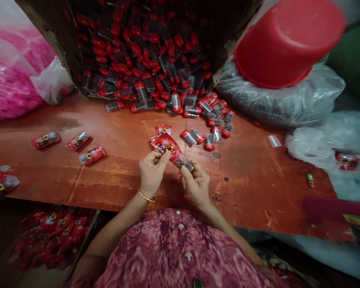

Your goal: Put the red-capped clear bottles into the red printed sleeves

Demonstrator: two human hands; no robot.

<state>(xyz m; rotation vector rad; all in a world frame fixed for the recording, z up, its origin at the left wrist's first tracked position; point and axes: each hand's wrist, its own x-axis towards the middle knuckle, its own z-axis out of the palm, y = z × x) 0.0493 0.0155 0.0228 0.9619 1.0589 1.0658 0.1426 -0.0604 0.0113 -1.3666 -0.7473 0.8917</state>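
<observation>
My left hand point(152, 173) pinches a red printed pouch point(165, 145) between thumb and fingers. Closed around the lower end of a small clear bottle point(186, 164) filled with dark beads is my right hand point(197, 183). The bottle's upper end meets the pouch's mouth and appears to be partly inside it; its cap is hidden. Just beyond the held pouch lies another red pouch point(162, 129) on the table. Several red-capped bottles point(210, 141) lie loose to the right of it.
An open carton point(42, 24) full of red-capped bottles lies at the back of the wooden table point(258, 176). Filled pouches point(92, 156) lie on the left, with a box of more below. A pink-filled bag point(15, 76), red bucket point(288, 44) and plastic bags point(312, 148) flank the sides.
</observation>
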